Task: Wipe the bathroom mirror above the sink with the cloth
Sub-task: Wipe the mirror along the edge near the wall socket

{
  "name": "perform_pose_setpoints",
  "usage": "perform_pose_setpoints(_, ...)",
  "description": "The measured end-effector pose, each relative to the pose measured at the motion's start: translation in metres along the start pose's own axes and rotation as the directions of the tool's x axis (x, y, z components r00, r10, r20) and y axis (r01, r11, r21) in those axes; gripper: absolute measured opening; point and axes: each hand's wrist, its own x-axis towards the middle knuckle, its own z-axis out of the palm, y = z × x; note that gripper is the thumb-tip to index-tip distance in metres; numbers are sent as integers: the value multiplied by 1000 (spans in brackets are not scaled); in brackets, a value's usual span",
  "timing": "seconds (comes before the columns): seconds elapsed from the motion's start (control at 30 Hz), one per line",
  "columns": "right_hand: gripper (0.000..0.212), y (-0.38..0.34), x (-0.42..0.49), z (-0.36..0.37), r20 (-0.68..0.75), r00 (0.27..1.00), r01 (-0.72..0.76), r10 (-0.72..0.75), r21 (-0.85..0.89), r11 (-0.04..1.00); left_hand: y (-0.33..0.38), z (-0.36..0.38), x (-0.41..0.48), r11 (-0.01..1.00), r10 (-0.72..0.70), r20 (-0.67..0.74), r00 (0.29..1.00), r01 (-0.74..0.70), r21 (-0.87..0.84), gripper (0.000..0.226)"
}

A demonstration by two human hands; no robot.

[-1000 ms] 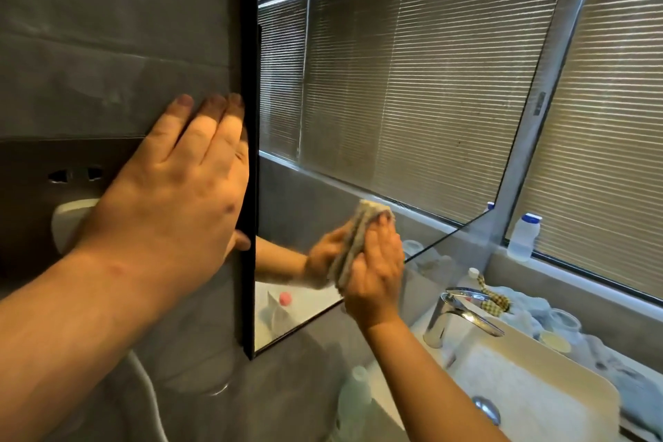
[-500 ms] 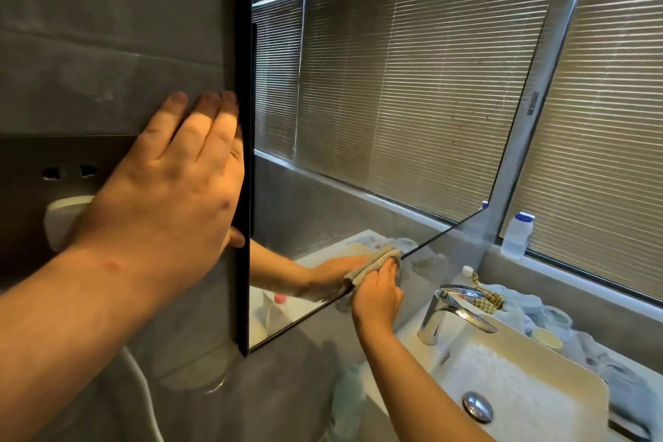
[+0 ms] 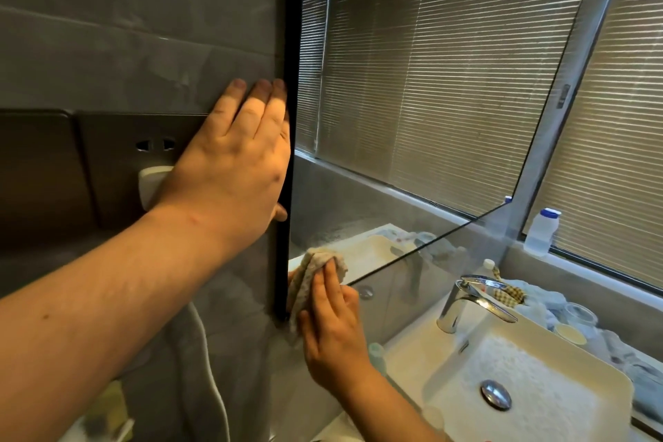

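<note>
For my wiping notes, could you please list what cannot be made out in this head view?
- Mirror: its top is cut off by the frame edge.
- Cloth: its lower part is hidden behind the right hand.
- Wall socket: partly covered by the left hand.
- White bottle: label too small to read.

Mirror centre — cloth at its 7 o'clock corner, sink at 5 o'clock below, bottle at 3 o'clock.
</note>
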Motion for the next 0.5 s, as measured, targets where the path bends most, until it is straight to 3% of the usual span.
perform_pose_setpoints(0.23, 67, 3, 32, -10, -8, 928, -368, 373, 149, 918, 0, 1, 0, 1000, 10, -5, 1000, -10, -1, 111)
perform_pose_setpoints(0.37, 67, -30, 19, 3, -23, 881, -457, 472, 209, 864, 1, 1, 0, 1000, 12, -6, 1000, -12, 7, 108)
perform_pose_setpoints(0.5, 67, -65, -7, 15, 48, 887, -456, 459, 251, 854, 1, 2, -1, 1000, 2, -19, 1000, -2, 14, 112)
